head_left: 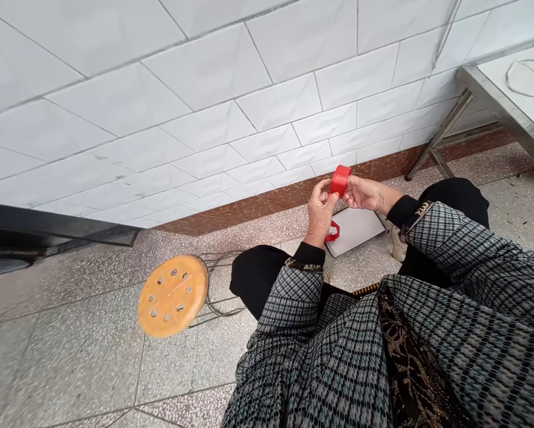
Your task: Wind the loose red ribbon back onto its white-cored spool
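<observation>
A roll of shiny red ribbon (340, 180) is held up in front of me, above the floor by the wall. My left hand (321, 211) closes on its left and lower side, thumb and fingers pinching it. From the right, my right hand (365, 193) has its fingertips against the roll, the other fingers curled. Below my left hand shows a bent red strip (333, 231); whether it joins the roll is hidden. Under both hands a flat white board (358, 229) with a dark edge lies on the floor, between my knees.
To the left stands a stool with a round orange seat (173, 296) and thin metal legs. A metal-framed table (493, 92) with a cable on top is at the right. The white tiled wall (222, 137) rises close ahead. Something black (57, 235) juts in at far left.
</observation>
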A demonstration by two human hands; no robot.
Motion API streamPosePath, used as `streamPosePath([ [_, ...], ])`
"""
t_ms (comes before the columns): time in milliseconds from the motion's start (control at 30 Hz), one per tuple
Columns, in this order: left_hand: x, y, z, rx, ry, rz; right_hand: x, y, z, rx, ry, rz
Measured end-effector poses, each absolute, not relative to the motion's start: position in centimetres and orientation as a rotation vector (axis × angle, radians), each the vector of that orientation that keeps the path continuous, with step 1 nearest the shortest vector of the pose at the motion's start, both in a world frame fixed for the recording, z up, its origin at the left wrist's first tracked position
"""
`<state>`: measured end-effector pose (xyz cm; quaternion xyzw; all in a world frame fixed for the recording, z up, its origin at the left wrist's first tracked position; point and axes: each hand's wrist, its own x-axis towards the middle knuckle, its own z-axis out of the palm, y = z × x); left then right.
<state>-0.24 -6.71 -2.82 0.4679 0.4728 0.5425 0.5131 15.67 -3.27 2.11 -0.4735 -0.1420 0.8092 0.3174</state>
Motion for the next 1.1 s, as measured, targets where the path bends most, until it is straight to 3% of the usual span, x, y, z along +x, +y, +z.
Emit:
streamPosePath([
  [433,-1.7,-6.1,-3.1,1.016,0.912,1.043,16.2,-3.5,1.9,-1.377,-0.663,2.178],
  [633,-2.2,-6.6,-2.3,0.891,0.888,0.981,17.1,-2.8,1.5,-1.426,-1.330,1.672],
  [867,-2.4,-7.0,-1.8,0.882,0.898,0.920,17.1,-2.5,1.0,-1.488,-1.759,1.312],
  [1000,-1.2,-7.2,-1.7,0.871,1.050,1.070,17.5,-1.8,1.0,-1.763,-1.716,0.864],
  [1100,-0.7,-7.2,-1.6,0.857,1.116,1.158,18.1,-1.0,0.8,-1.803,-1.480,0.836],
])
